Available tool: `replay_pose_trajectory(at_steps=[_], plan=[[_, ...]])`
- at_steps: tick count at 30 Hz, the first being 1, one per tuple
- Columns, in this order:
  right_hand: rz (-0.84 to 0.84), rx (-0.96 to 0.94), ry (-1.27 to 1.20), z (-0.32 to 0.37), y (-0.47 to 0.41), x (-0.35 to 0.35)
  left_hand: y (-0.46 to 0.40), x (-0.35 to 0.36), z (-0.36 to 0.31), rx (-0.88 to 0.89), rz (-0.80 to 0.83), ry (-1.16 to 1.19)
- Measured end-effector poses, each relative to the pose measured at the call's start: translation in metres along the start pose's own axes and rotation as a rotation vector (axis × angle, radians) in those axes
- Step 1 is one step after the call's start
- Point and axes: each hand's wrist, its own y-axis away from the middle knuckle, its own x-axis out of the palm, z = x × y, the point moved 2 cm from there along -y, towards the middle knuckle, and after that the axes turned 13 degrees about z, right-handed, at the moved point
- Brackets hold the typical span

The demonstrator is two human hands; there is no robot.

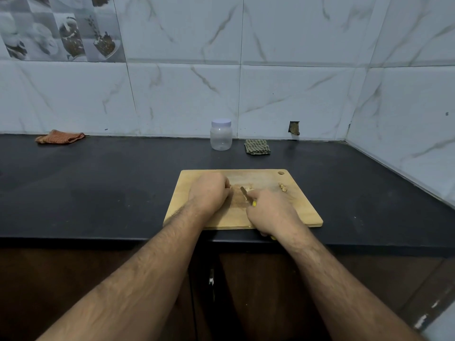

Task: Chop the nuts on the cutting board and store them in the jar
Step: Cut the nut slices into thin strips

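A wooden cutting board (305, 212) lies on the black counter near its front edge. My right hand (270, 212) grips a small knife (244, 193) with a yellow handle, its blade pointing toward the board's middle. My left hand (209, 193) rests on the board with curled fingers, pinching a nut at its fingertips beside the blade. Pale chopped bits (250, 187) lie by the blade tip. A few whole nuts (283, 187) sit near the board's right far corner. A clear plastic jar (221, 135) with a white lid on stands by the wall behind the board.
The black counter (110, 183) runs left to right, with a tiled wall behind and a side wall at the right. An orange cloth (60, 137) lies far left by the wall. A green checked cloth (257, 146) lies right of the jar.
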Motion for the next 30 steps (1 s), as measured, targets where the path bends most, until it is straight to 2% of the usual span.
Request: replay_pose_trajectory(at_steps=[3, 7, 10, 16, 20, 24, 30], plan=[[0.015, 0.002, -0.016, -0.003, 0.002, 0.003, 0.006, 0.001, -0.001, 0.029, -0.039, 0.027], [0.009, -0.005, -0.045, -0.003, 0.004, 0.002, 0.005, 0.000, 0.004, -0.055, 0.059, 0.454], [0.014, -0.006, -0.051, -0.003, 0.005, 0.000, 0.006, 0.000, 0.003, -0.134, 0.142, 0.609], [0.016, -0.010, -0.083, -0.006, 0.008, -0.002, 0.004, -0.005, 0.000, -0.246, 0.257, 0.552], [0.012, -0.018, -0.081, -0.006, 0.009, -0.002, 0.004, -0.007, 0.006, -0.273, 0.191, 0.540], [0.004, -0.022, -0.077, -0.005, 0.010, -0.001, 0.004, -0.006, 0.009, -0.175, 0.165, 0.525], [0.014, -0.016, -0.045, -0.003, 0.016, -0.002, 0.005, 0.001, 0.003, -0.080, 0.282, 0.537]])
